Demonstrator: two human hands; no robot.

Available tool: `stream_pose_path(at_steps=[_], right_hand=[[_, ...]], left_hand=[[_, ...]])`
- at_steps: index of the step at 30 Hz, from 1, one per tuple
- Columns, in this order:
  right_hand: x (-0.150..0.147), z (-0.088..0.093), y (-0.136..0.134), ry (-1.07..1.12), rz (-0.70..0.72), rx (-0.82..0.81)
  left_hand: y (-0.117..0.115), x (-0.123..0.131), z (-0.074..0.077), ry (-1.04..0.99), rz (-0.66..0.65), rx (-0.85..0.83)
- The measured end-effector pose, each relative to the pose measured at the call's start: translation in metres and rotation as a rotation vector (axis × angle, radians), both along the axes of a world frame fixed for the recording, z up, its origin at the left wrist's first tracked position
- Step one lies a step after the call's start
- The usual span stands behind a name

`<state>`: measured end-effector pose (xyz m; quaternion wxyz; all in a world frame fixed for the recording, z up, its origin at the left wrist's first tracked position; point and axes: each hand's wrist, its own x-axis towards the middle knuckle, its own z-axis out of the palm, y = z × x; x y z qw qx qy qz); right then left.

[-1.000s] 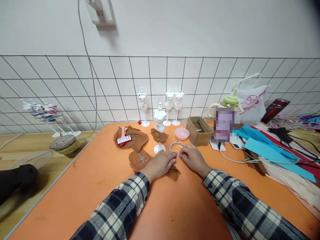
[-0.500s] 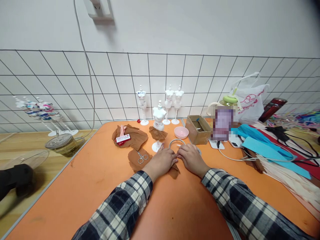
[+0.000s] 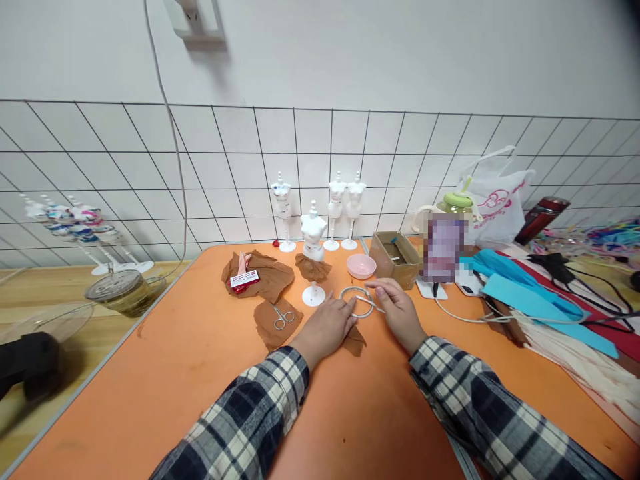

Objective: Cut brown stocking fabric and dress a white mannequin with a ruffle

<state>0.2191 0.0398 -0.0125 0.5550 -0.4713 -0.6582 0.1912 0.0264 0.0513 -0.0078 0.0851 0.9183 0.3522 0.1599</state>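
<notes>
My left hand (image 3: 327,328) rests low on the table with its fingers bent together over a brown cloth piece (image 3: 355,341), which shows beneath them. Just beyond the fingertips lies a pale ring (image 3: 342,292), with a thin whitish strip across it. To the ring's right, my right hand (image 3: 399,313) is raised slightly, thumb and fingers drawn together; what it pinches is too small to make out. Small scissors (image 3: 284,319) lie on another brown cloth (image 3: 263,327) left of my left hand. A white mini dress form (image 3: 313,233) wearing a brown skirt (image 3: 313,269) stands ahead.
Behind stand several bare white dress forms (image 3: 355,200), a pink bowl (image 3: 361,267) and a cardboard box (image 3: 407,272). A phone (image 3: 444,247), a bottle and blue strips (image 3: 545,307) crowd the right. Brown cloth with a red-and-white packet (image 3: 245,280) sits at the left.
My right hand has drawn away to the right from my left hand and lifted a little, uncovering more of the ring. My left hand stays on the brown cloth.
</notes>
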Motion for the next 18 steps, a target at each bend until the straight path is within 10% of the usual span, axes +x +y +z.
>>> stream_pose_path(at_steps=[4,9,14,18], right_hand=[[-0.001,0.001,-0.001,0.037,0.070,0.017],[-0.003,0.008,-0.012,-0.516,-0.066,0.213],[-0.020,0.019,-0.035,-0.884,-0.002,0.418],[-0.039,0.024,-0.049,-0.897,0.054,0.520]], left_hand=[[0.003,-0.007,-0.002,-0.312,0.053,-0.088],[-0.005,-0.023,0.010,-0.638,0.172,-0.121],[-0.037,-0.043,0.006,-0.928,0.228,-0.676],[-0.055,-0.054,0.002,-0.959,0.174,-0.789]])
